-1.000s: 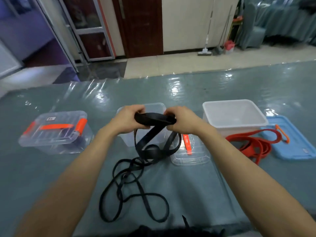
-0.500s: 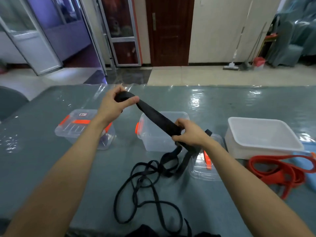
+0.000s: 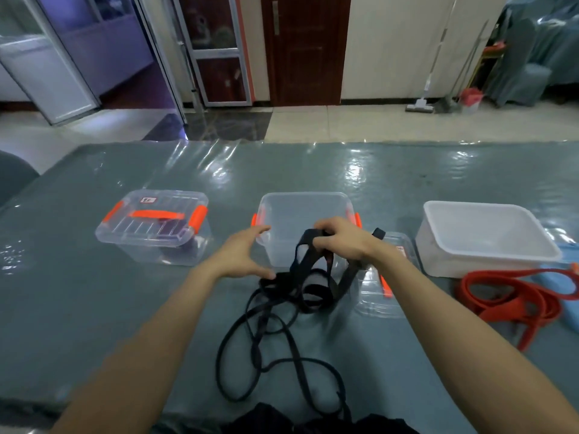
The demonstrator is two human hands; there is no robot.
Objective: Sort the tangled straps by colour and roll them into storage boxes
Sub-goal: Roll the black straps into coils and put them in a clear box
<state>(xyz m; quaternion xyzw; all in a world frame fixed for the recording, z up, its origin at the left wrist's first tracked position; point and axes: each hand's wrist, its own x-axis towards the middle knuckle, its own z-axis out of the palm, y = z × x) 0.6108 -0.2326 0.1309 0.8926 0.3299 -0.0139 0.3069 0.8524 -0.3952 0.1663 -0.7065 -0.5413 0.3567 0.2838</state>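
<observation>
A long black strap lies in tangled loops on the table in front of me. My right hand grips a folded bunch of it just in front of the open clear box, with strands hanging down to the table. My left hand hovers to the left of that bunch with fingers spread and relaxed, its thumb near the strap on the table. A red strap lies heaped at the right, in front of the white box.
A closed clear box with orange latches stands at the left. A clear lid lies flat under my right forearm. A blue lid shows at the right edge. The table has a glossy grey-green cover.
My left hand has let go of the strap end it held up and has dropped beside the bunch. My right hand has gathered the strap in front of the middle box.
</observation>
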